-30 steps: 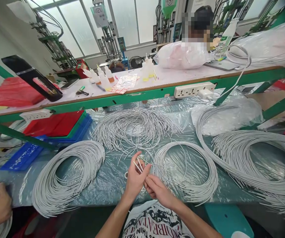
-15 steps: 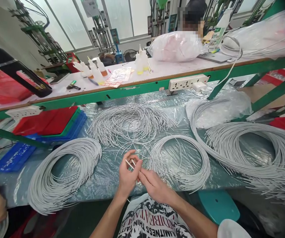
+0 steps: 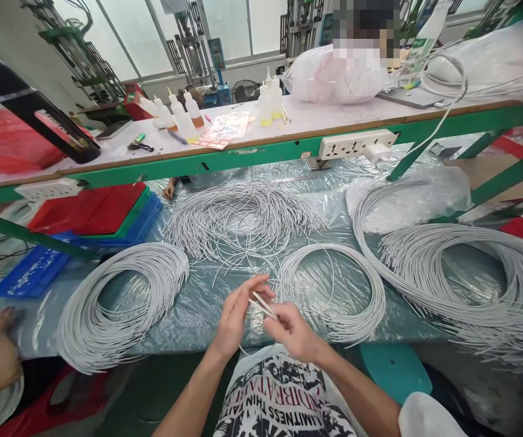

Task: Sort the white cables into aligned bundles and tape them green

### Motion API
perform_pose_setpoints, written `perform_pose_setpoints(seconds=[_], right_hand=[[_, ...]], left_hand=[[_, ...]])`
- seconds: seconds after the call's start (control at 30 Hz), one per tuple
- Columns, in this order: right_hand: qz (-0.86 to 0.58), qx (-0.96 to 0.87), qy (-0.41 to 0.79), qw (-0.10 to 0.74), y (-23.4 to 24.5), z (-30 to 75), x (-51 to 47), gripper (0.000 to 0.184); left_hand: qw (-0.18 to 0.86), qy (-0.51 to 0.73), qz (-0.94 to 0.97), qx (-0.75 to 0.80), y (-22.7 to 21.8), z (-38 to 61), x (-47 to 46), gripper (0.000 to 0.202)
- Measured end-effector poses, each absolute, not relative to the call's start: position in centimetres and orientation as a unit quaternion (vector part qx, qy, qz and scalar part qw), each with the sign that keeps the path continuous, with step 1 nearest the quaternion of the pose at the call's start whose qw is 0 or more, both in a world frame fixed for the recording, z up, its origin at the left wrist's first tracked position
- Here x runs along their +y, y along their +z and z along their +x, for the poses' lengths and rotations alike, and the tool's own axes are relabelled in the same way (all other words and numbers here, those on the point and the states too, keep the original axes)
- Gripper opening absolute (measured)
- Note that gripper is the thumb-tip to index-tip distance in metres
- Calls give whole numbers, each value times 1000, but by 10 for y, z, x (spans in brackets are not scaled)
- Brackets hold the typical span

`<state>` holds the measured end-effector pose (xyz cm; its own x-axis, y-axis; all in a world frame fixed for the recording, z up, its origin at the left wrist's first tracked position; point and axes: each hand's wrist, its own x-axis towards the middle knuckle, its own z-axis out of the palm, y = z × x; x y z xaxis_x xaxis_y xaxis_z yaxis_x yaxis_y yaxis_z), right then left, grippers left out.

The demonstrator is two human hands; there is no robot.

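**Two white cable ends [image 3: 265,305] now in the right hand [image 3: 292,332]**

Half a second ago both hands were pressed together, ends poking out of the left hand [image 3: 239,312]. Now they've parted slightly: right has the ends pinched, tips angled to 10–11 o'clock, by the left's fingers. Left is bent over toward 1–2 o'clock; can't tell from here if it grips anything. Left forearm comes in from 7–8 o'clock, right from 4–5. Around the ends: loose cable heap [image 3: 216,212] at 12, thick coil [image 3: 161,282] at 9, thinner coil [image 3: 377,303] between 2 and 3.
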<state>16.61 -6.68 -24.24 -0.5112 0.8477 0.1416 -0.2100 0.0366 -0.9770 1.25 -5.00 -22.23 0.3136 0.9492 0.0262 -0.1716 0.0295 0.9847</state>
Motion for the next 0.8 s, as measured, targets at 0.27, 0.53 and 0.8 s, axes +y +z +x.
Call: perform_pose_setpoints(seconds=[0.27,0.53,0.8], right_hand=[[36,-365,736,569,-215,207,-48,59],[-52,-341,727,594,-216,217,-62,72],[-173,-250,675,672,-213,219,-54,70]], left_hand=[[606,407,581,361,-229,22,-68,45],[572,351,624,400,-232,22,-73,38],[507,220,739,385,-226,41,-80,27]])
